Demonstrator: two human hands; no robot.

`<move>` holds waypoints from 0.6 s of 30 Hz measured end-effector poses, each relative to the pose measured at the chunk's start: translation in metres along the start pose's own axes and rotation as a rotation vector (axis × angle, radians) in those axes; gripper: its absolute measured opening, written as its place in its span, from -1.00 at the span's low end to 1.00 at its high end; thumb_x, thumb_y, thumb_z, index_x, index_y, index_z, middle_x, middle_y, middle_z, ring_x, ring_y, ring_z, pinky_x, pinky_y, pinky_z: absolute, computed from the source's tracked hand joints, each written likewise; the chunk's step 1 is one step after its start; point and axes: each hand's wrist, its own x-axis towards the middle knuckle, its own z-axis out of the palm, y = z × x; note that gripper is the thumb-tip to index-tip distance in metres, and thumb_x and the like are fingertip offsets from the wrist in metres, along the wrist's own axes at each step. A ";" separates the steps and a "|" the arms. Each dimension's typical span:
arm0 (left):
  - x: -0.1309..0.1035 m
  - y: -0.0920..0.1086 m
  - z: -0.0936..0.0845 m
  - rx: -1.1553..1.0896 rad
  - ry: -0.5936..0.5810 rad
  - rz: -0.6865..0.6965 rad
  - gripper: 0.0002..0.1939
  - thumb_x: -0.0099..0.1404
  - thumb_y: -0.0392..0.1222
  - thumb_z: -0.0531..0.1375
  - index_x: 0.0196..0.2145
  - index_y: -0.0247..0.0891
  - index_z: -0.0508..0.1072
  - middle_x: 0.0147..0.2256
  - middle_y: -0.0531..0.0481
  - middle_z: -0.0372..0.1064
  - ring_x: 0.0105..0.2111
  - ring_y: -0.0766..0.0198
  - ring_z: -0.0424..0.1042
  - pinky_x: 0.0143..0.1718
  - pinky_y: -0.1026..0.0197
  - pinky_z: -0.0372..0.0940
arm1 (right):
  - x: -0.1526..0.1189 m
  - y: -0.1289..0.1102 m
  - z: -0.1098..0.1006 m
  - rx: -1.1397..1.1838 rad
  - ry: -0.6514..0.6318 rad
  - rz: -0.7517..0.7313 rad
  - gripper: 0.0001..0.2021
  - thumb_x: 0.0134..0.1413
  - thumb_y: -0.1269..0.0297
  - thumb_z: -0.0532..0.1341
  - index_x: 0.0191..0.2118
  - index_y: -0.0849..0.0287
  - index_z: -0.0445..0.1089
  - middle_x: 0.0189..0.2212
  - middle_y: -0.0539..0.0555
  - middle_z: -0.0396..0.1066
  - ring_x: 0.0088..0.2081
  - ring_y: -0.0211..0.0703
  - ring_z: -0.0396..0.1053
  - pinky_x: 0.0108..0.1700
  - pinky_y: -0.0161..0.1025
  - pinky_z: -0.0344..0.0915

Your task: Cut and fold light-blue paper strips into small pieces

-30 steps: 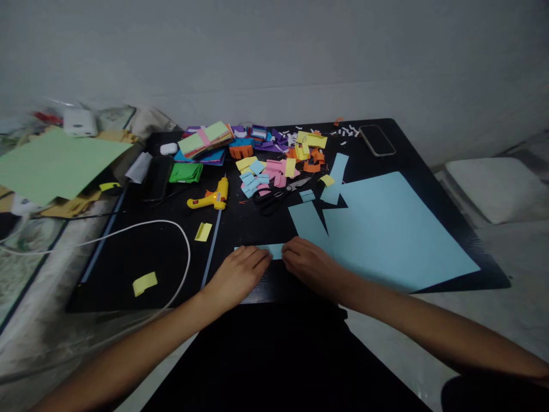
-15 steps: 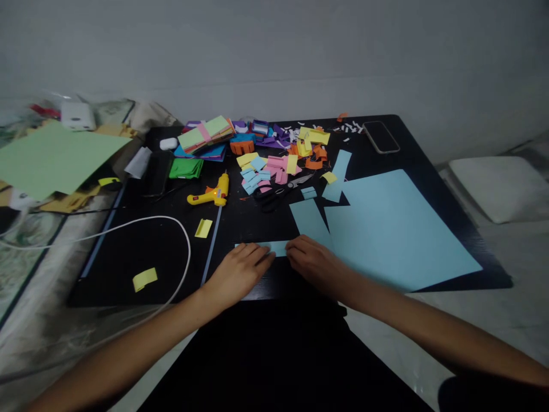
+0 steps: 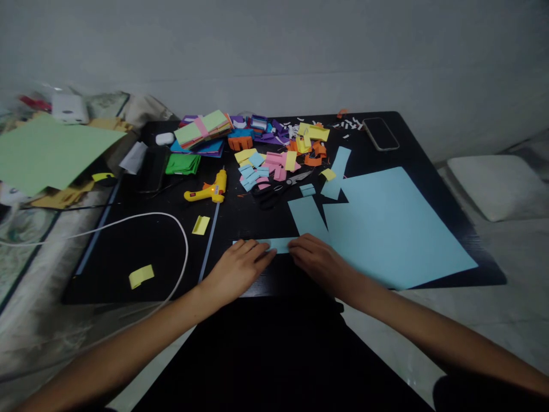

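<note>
A light blue paper strip (image 3: 281, 245) lies across the dark table close to its front edge. My left hand (image 3: 237, 264) covers the strip's left part, its bent fingers pressed together on the paper. At the right end my right hand (image 3: 316, 260) grips the strip with curled fingers; some fingertips are hidden. Just behind the right hand is a wider blue paper piece (image 3: 306, 216). A large blue sheet (image 3: 397, 229) spreads out to its right. Scissors (image 3: 283, 190) rest beyond the strip, beside a small folded blue piece (image 3: 307, 190).
A yellow glue gun (image 3: 210, 189) lies left of centre, near a white cable (image 3: 185, 252) that loops over the table (image 3: 107, 286). Cut and folded coloured papers (image 3: 274, 163) are heaped at the back. A phone (image 3: 381, 134) lies back right. Green paper (image 3: 55, 151) is at far left.
The whole view has shifted slightly, so things appear a little further left and up. Both hands stay on the blue strip, with hardly any movement against it.
</note>
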 end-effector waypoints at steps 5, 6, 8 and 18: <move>0.000 -0.001 0.001 0.021 -0.010 0.006 -0.61 0.42 -0.45 0.12 0.16 -0.28 0.43 -0.01 -0.16 0.50 -0.12 0.09 0.47 -0.09 0.03 0.33 | -0.002 0.000 0.001 -0.002 -0.010 0.019 -0.74 0.31 0.61 0.11 -0.12 0.21 0.51 -0.14 0.20 0.51 -0.12 -0.02 0.43 -0.10 -0.03 0.51; 0.000 -0.001 0.001 0.033 -0.014 0.013 -0.61 0.42 -0.44 0.12 0.16 -0.28 0.43 -0.01 -0.16 0.50 -0.12 0.09 0.47 -0.09 0.04 0.33 | -0.002 0.000 0.001 -0.008 -0.014 0.017 -0.74 0.30 0.62 0.11 -0.12 0.22 0.50 -0.14 0.20 0.50 -0.12 -0.02 0.42 -0.10 -0.02 0.51; 0.000 0.000 0.001 0.042 -0.017 0.017 -0.62 0.42 -0.44 0.12 0.15 -0.28 0.43 0.00 -0.16 0.49 -0.10 0.08 0.46 -0.08 0.03 0.33 | -0.001 -0.001 0.001 -0.020 -0.016 0.011 -0.74 0.30 0.63 0.10 -0.12 0.23 0.50 -0.14 0.21 0.50 -0.13 -0.03 0.42 -0.09 -0.02 0.50; 0.000 0.002 0.000 0.033 -0.026 0.009 -0.60 0.42 -0.44 0.12 0.17 -0.29 0.42 -0.01 -0.17 0.50 -0.07 0.08 0.47 -0.07 0.04 0.32 | 0.001 -0.006 -0.001 -0.094 -0.012 -0.019 -0.71 0.28 0.68 0.07 -0.14 0.26 0.47 -0.15 0.22 0.47 -0.14 -0.03 0.39 -0.06 -0.04 0.49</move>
